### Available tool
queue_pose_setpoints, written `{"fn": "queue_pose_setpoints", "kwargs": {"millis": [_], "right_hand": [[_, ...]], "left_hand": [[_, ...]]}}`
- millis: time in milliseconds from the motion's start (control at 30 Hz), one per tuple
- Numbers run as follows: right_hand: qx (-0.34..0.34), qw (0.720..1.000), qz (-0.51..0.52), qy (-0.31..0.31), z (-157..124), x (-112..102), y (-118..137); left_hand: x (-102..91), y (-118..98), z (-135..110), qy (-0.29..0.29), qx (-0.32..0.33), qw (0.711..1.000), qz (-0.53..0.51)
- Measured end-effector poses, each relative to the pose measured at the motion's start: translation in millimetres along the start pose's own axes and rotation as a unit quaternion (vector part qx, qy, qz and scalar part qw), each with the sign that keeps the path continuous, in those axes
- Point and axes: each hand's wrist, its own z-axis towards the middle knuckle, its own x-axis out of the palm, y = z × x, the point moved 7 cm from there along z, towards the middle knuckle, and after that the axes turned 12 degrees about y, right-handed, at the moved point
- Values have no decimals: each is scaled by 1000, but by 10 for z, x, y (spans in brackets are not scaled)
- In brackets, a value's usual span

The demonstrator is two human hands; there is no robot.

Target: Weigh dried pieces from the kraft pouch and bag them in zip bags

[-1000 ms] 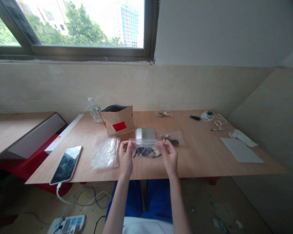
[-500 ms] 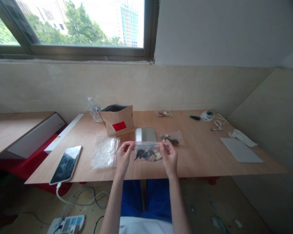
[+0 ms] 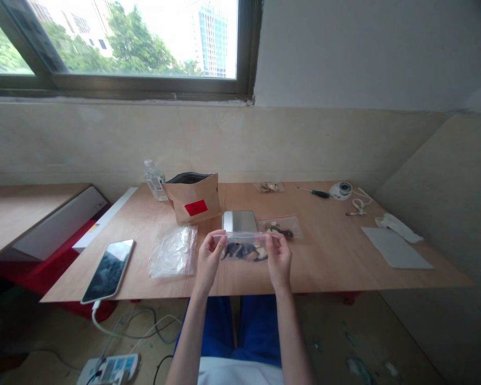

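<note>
Both hands hold a small clear zip bag (image 3: 243,247) with dark pieces inside, just above the wooden table (image 3: 328,256) at its near edge. My left hand (image 3: 209,260) pinches the bag's top left corner. My right hand (image 3: 279,259) pinches its top right corner. Behind the bag lie a small silver scale (image 3: 239,220) and a second filled zip bag (image 3: 281,227). A pile of clear empty bags (image 3: 173,250) rests to the left of my left hand.
A brown paper pouch with a red label (image 3: 193,197) and a water bottle (image 3: 154,180) stand at the back. A phone (image 3: 109,270) lies left. A screwdriver (image 3: 315,192), a white round device (image 3: 340,189), cloths (image 3: 394,235) and another small bag (image 3: 269,186) sit right and back.
My left hand has slid rightward along the bag's top edge, toward my right hand. The bag has risen slightly and shifted a little to the right.
</note>
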Motion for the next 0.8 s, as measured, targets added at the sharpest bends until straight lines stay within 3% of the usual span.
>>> {"fn": "queue_pose_setpoints", "kwargs": {"millis": [267, 800], "right_hand": [[31, 998, 19, 52, 4, 100, -69], [32, 999, -2, 32, -26, 101, -28]], "left_hand": [[18, -30, -39, -17, 3, 999, -39], [-62, -37, -77, -54, 12, 998, -32]]}}
